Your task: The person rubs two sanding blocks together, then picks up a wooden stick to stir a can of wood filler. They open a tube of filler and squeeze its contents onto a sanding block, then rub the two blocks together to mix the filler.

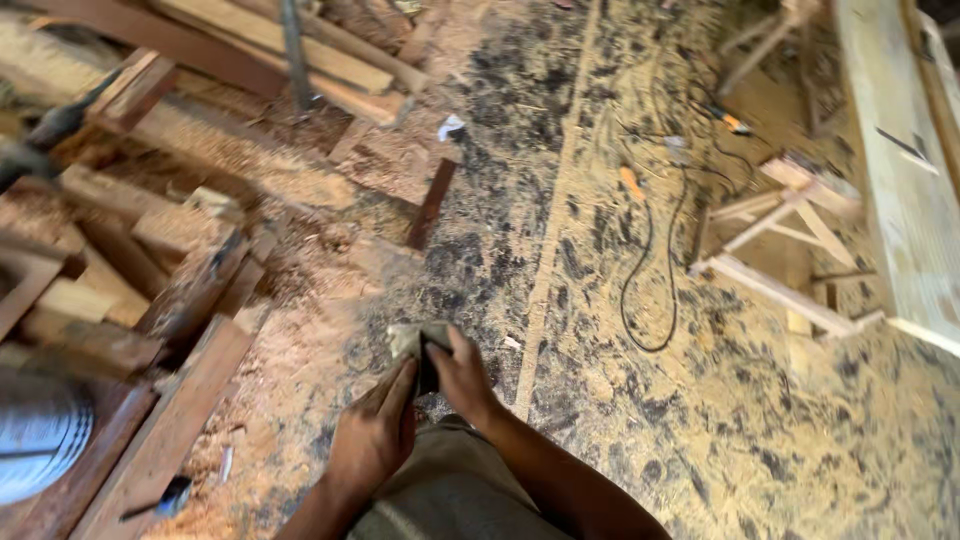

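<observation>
In the head view, both hands meet low in the middle of the frame, above the sawdust-covered floor (700,420). The left hand (375,435) has its fingers stretched forward and pressed against the underside of a small crumpled grey cloth (412,340), partly closed about it rather than clenched. The right hand (462,380) pinches the same cloth from the other side, thumb on top and fingers curled under; a dark piece shows between the two hands, too small to tell what it is. The cloth sits at the fingertips of both hands, just in front of the person's knee, which is clad in olive trousers (450,495).

On the floor to the left lies a heap of reddish wooden boards (190,290), with longer planks (290,50) stacked toward the far left corner. A black cable (645,270) loops across the floor right of centre, near a thin straight strip of wood (548,240). Farther right stands a pale wooden frame (790,230) beside a broad light plank (890,160) along the right edge.
</observation>
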